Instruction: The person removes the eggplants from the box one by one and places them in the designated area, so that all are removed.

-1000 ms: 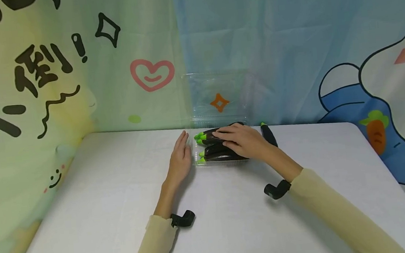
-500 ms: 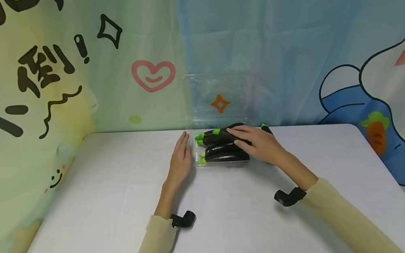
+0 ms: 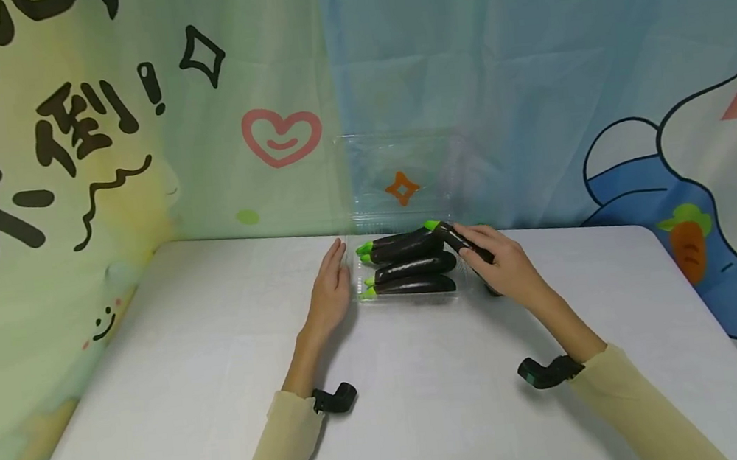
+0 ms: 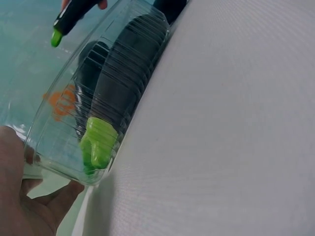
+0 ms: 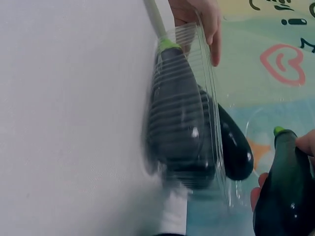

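My left hand [image 3: 330, 289] lies with extended fingers against the left end of a clear plastic box [image 3: 360, 271]. Inside the box are several dark eggplants [image 3: 415, 267] with bright green stems, lying side by side with the stems to the left. My right hand [image 3: 496, 255] grips another eggplant [image 3: 463, 240] over the box's right end, its green stem pointing up and left. In the right wrist view this held eggplant [image 5: 283, 189] is apart from those in the box. Below my right hand, a dark rounded tip [image 3: 493, 290] shows; the hand hides the rest.
The box's hinged lid [image 3: 400, 142] stands raised against the printed cloth backdrop [image 3: 516, 97] at the table's back edge. The box rests near that edge on the white table [image 3: 412, 403]. Each wrist carries a black camera mount [image 3: 551, 371].
My right hand has moved rightward from over the box's contents, carrying an eggplant with it. Its stem has swung toward the back. My left hand has kept its place at the box.
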Available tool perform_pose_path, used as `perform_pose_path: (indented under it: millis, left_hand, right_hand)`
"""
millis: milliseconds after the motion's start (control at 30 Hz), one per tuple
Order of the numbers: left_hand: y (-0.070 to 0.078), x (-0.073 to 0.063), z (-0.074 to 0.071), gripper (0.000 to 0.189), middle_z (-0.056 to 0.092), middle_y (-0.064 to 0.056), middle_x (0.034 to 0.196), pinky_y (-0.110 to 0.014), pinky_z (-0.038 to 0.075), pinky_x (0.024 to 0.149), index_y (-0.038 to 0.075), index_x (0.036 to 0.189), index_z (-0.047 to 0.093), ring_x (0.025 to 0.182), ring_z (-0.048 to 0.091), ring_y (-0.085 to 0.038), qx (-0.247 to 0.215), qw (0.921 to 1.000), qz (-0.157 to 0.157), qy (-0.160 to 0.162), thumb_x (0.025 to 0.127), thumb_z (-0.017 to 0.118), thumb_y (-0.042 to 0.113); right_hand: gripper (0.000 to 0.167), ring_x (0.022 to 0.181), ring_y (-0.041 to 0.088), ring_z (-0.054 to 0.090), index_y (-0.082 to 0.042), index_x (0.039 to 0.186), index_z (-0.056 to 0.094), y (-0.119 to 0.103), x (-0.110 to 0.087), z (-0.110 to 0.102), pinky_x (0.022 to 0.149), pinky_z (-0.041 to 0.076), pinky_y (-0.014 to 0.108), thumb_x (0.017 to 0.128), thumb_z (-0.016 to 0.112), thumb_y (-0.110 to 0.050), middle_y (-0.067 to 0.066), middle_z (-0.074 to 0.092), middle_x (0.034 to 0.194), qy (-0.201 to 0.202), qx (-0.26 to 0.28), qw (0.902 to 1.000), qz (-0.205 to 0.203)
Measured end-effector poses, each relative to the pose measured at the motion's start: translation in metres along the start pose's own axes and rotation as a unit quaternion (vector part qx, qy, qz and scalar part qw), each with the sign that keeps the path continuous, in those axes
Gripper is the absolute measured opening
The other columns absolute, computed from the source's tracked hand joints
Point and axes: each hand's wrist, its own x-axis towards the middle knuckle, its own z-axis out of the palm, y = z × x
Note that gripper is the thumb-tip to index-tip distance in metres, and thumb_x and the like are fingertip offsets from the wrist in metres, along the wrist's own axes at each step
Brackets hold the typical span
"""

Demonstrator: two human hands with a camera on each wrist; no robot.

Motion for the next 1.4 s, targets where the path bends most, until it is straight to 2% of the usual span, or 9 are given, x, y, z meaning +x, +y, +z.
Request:
perform_pose_path:
  millis: [67, 133, 500, 600, 767, 867, 1033, 1267, 1400]
  left_hand:
    - [0.001, 0.000, 0.000, 0.047, 0.030, -0.006, 0.159, -0.042, 0.024, 0.122, 0.002, 0.148, 0.037, 0.148, 0.027, -0.023, -0.001, 1.0000, 0.000, 0.000, 0.102, 0.037, 0.012]
    - [0.001, -0.001, 0.000, 0.047, 0.030, -0.005, 0.160, -0.042, 0.024, 0.122, 0.002, 0.148, 0.037, 0.148, 0.027, -0.023, -0.002, 1.0000, -0.002, -0.001, 0.102, 0.037, 0.011]
    - [0.000, -0.001, 0.000, 0.048, 0.030, -0.007, 0.160, -0.042, 0.024, 0.122, 0.003, 0.149, 0.036, 0.149, 0.026, -0.022, 0.006, 1.0000, 0.002, -0.005, 0.103, 0.035, 0.015]
    - [0.001, -0.001, 0.000, 0.048, 0.030, -0.007, 0.159, -0.042, 0.024, 0.122, 0.003, 0.149, 0.036, 0.148, 0.027, -0.022, 0.006, 1.0000, 0.002, -0.002, 0.102, 0.036, 0.013]
    - [0.001, 0.000, 0.000, 0.048, 0.030, -0.006, 0.159, -0.042, 0.024, 0.122, 0.004, 0.149, 0.036, 0.148, 0.027, -0.022, 0.004, 1.0000, 0.002, -0.001, 0.102, 0.036, 0.013]
    - [0.001, -0.001, 0.000, 0.047, 0.031, -0.007, 0.159, -0.042, 0.024, 0.122, 0.004, 0.149, 0.036, 0.148, 0.027, -0.022, 0.003, 1.0000, 0.002, -0.002, 0.102, 0.036, 0.013]
    - [0.002, -0.002, 0.000, 0.048, 0.031, -0.009, 0.159, -0.044, 0.025, 0.121, 0.001, 0.148, 0.036, 0.148, 0.027, -0.024, -0.001, 1.0000, 0.000, -0.004, 0.102, 0.036, 0.013]
    - [0.002, -0.002, -0.001, 0.048, 0.030, -0.007, 0.159, -0.043, 0.024, 0.122, 0.003, 0.149, 0.037, 0.148, 0.027, -0.023, 0.004, 1.0000, -0.003, -0.005, 0.102, 0.037, 0.013]
    - [0.002, -0.001, -0.001, 0.047, 0.031, -0.007, 0.159, -0.043, 0.024, 0.122, 0.002, 0.148, 0.037, 0.148, 0.027, -0.023, 0.003, 1.0000, 0.000, -0.004, 0.102, 0.037, 0.012]
  right_hand:
    - [0.047, 0.102, 0.031, 0.061, -0.011, 0.144, 0.047, 0.004, -0.003, -0.002, 0.072, 0.051, 0.040, 0.099, 0.055, -0.021, 0.017, 0.053, 0.139, 0.023, -0.002, 0.9997, 0.002]
    - [0.047, 0.105, 0.033, 0.061, -0.009, 0.144, 0.048, 0.008, -0.007, -0.005, 0.073, 0.051, 0.041, 0.098, 0.056, -0.020, 0.018, 0.052, 0.139, 0.034, -0.002, 0.9994, 0.009]
    - [0.057, 0.113, 0.043, 0.049, -0.008, 0.147, 0.043, 0.023, -0.027, -0.016, 0.078, 0.051, 0.055, 0.092, 0.058, -0.012, 0.025, 0.038, 0.141, 0.050, -0.002, 0.9965, 0.067]
    - [0.056, 0.108, 0.040, 0.049, -0.005, 0.144, 0.046, 0.028, -0.031, -0.017, 0.074, 0.052, 0.049, 0.089, 0.060, -0.009, 0.026, 0.039, 0.134, 0.076, -0.009, 0.9950, 0.065]
    - [0.052, 0.106, 0.037, 0.052, -0.001, 0.136, 0.049, 0.038, -0.038, -0.018, 0.081, 0.042, 0.017, 0.087, 0.063, -0.004, 0.024, 0.042, 0.130, 0.119, -0.006, 0.9905, 0.068]
    - [0.048, 0.103, 0.036, 0.055, 0.001, 0.132, 0.049, 0.041, -0.041, -0.019, 0.079, 0.036, 0.007, 0.086, 0.063, -0.004, 0.024, 0.043, 0.129, 0.133, 0.000, 0.9883, 0.076]
    - [0.045, 0.100, 0.034, 0.054, 0.002, 0.130, 0.053, 0.045, -0.046, -0.019, 0.076, 0.035, 0.007, 0.086, 0.063, -0.005, 0.024, 0.046, 0.126, 0.137, -0.004, 0.9872, 0.082]
    - [0.043, 0.105, 0.032, 0.053, 0.001, 0.130, 0.060, 0.052, -0.050, -0.017, 0.079, 0.035, 0.019, 0.088, 0.065, -0.007, 0.023, 0.054, 0.123, 0.166, -0.024, 0.9833, 0.070]
    - [0.042, 0.108, 0.033, 0.055, -0.002, 0.131, 0.061, 0.056, -0.052, -0.017, 0.080, 0.035, 0.014, 0.090, 0.065, -0.009, 0.021, 0.058, 0.123, 0.193, -0.024, 0.9773, 0.083]
